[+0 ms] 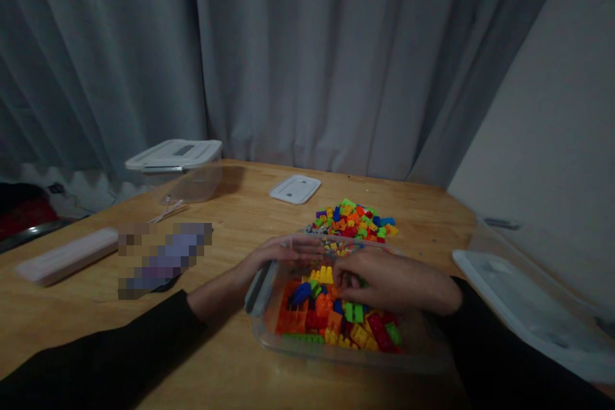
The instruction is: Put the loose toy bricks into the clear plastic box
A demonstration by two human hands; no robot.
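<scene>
A clear plastic bin (346, 355) stands in front of me, with toy building bricks (331, 314) in red, orange, yellow, green and blue inside. My left hand (293, 248) lies at the bin's far left rim, fingers stretched out flat toward the right. Inside the bin, over the bricks, my right hand (379, 278) has its fingers curled down and closed. Whatever they pinch, if anything, is hidden. Just beyond the bin a loose pile of bricks (353, 221) is heaped on the table, its near part seen through the bin's wall.
On the wooden table (230, 346), a lidded clear box (182, 182) stands far left and a small white lid (295, 189) lies at the back. A pale long case (72, 256) and a blurred-out flat object (168, 259) lie left. Another clear container (528, 295) is right.
</scene>
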